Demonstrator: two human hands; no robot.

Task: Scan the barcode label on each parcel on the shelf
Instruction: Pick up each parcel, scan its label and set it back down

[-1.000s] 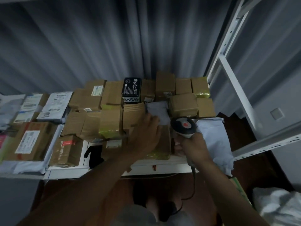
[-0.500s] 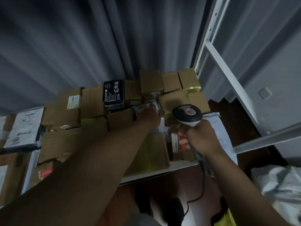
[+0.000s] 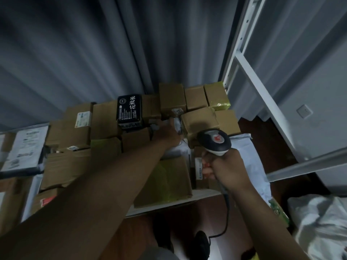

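Several brown cardboard parcels [image 3: 105,119] and a black printed box [image 3: 129,110] are stacked on a white shelf [image 3: 165,205]. My left hand [image 3: 167,133] reaches deep into the stack and grips a grey-white soft parcel [image 3: 178,150] wedged between the boxes. My right hand [image 3: 224,166] grips the handle of a black and white barcode scanner [image 3: 214,142] with a red mark on top. The scanner's head hangs over the boxes at the right end of the shelf, pointing away from me. Its cable [image 3: 226,218] drops toward the floor.
A white metal rack frame [image 3: 262,94] rises at the right. A pale plastic mailer [image 3: 249,160] lies at the shelf's right end. Flat mailers with labels [image 3: 24,149] lie at the left. Grey bags [image 3: 319,226] sit at the lower right over a dark floor.
My left hand has pushed farther back into the stack, onto the soft parcel. The scanner hand stayed near the shelf's right end, and the view swung right and closer.
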